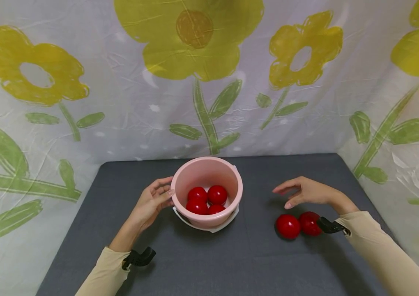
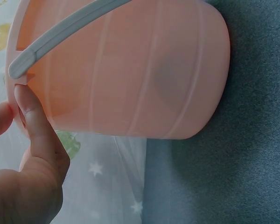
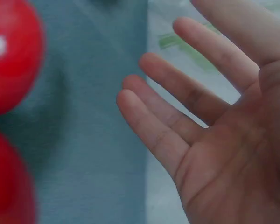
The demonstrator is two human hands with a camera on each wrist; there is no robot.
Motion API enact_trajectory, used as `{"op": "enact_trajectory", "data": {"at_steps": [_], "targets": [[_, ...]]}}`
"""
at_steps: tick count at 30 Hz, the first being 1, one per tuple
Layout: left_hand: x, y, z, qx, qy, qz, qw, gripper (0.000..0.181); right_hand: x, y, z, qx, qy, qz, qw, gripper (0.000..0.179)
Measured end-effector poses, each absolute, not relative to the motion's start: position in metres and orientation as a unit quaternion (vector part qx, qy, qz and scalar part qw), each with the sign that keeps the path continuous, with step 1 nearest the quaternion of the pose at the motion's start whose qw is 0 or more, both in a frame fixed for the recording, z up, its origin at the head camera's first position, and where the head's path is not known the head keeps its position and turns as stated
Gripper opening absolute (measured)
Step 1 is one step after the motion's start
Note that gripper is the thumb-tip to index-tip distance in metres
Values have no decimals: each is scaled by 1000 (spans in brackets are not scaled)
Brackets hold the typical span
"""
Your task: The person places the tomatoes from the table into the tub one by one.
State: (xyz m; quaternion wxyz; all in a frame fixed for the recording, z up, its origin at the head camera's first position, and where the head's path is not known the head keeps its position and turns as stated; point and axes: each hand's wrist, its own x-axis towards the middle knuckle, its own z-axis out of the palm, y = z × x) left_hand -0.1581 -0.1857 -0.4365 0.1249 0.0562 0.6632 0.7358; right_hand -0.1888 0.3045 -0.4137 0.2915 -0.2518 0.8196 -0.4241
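Note:
A pink bucket (image 1: 209, 168) with a white handle (image 1: 213, 227) stands on the dark table, and several shiny red balls (image 1: 196, 205) lie inside. My left hand (image 1: 153, 201) pinches the bucket's rim on its left side, thumb on one face and fingers on the other, close to the handle joint in the left wrist view. To the right, my right hand (image 1: 307, 191) hovers above the table, holding nothing, its fingers spread in the right wrist view. Just below it in the head view sit two more red balls, one on the left (image 1: 287, 226) and one on the right (image 1: 309, 223), side by side.
The dark grey tabletop (image 1: 246, 267) reaches back to a pale curtain (image 1: 128, 123) printed with yellow flowers and green leaves, which also hangs at both sides. A black strap (image 1: 141, 257) is on the left wrist and another black strap (image 1: 329, 225) on the right.

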Motion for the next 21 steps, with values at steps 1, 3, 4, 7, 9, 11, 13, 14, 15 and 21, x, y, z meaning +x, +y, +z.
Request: {"op": "enact_trajectory", "data": {"at_steps": [1,3,4,7,9,11,13,14,15,21], "targets": [[-158,-186,-436,57,662,736,125,57,-187,306,-419,-260,817,-421,296,55],[-158,-186,-436,57,662,737,125,57,-183,309,-428,-273,819,-404,301,55],[-158,-186,-436,57,662,737,125,57,-181,311,-432,-279,821,-395,303,54],[-158,-186,-437,56,662,737,124,57,-176,313,-439,-285,824,-375,316,51],[-158,-187,-437,55,661,738,123,57,-174,314,-441,-287,822,-370,324,50],[-158,-187,-437,54,661,738,123,57,-172,314,-442,-289,817,-372,333,49],[-158,-187,-437,54,661,738,123,57,-172,315,-444,-291,809,-376,346,49],[-158,-187,-437,54,661,738,123,57,-172,315,-445,-292,805,-378,352,50],[-158,-187,-437,53,661,738,123,57,-172,314,-446,-292,800,-382,360,50],[-158,-186,-437,54,660,739,123,57,-170,313,-449,-280,783,-401,384,47]]}}
